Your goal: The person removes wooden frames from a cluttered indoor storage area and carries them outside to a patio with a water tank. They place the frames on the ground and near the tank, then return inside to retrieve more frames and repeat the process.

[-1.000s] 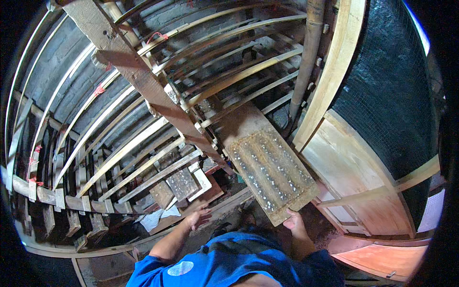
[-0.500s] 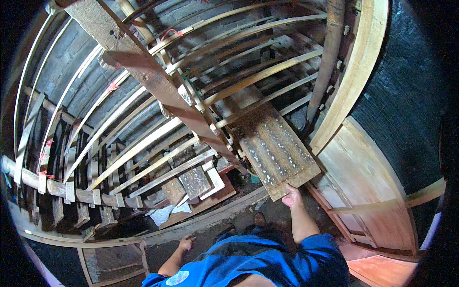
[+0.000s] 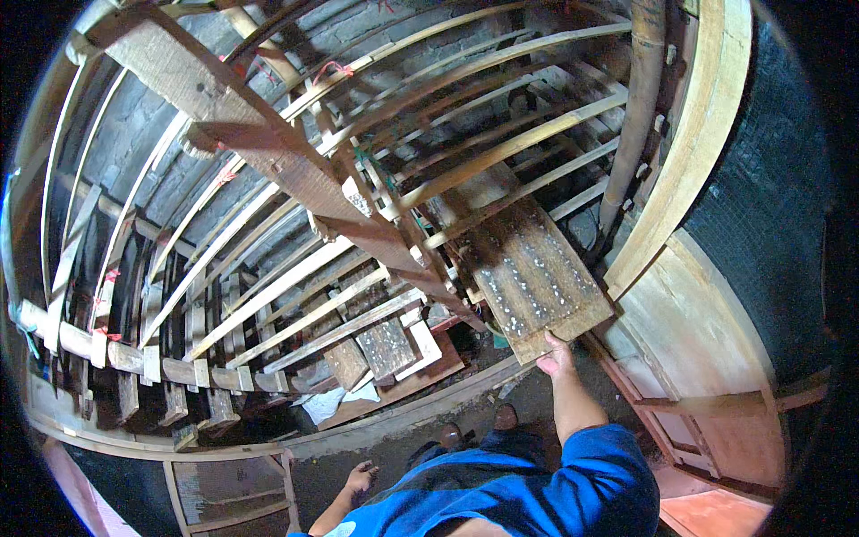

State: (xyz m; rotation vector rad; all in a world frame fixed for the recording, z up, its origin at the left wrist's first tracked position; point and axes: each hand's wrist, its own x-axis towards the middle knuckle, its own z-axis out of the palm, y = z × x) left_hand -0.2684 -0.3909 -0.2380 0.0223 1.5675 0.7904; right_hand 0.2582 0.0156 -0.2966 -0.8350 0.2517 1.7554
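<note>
A long wooden board (image 3: 539, 268), dotted with rows of white specks, lies at a slant with its far part beneath the slats of the rack. My right hand (image 3: 557, 355) grips its near edge, thumb on top and the fingers mostly hidden underneath. To the lower left, my left hand (image 3: 360, 477) hangs beside my body, holding nothing, its fingers loosely apart. Close to the board's left side stands the rough wooden post (image 3: 295, 170) of the rack.
Pale slats (image 3: 268, 298) run across the rack, some tied with red string. Low inside it sit speckled blocks (image 3: 386, 349) and a white cloth (image 3: 324, 404). A wooden door panel (image 3: 707, 313) and dark netting (image 3: 769, 206) stand at right; a framed screen (image 3: 228, 492) is at lower left.
The board has slid slightly farther into the rack, pushed by my right hand, which still grips it. The whole view has shifted a little. My left hand stays low at my side.
</note>
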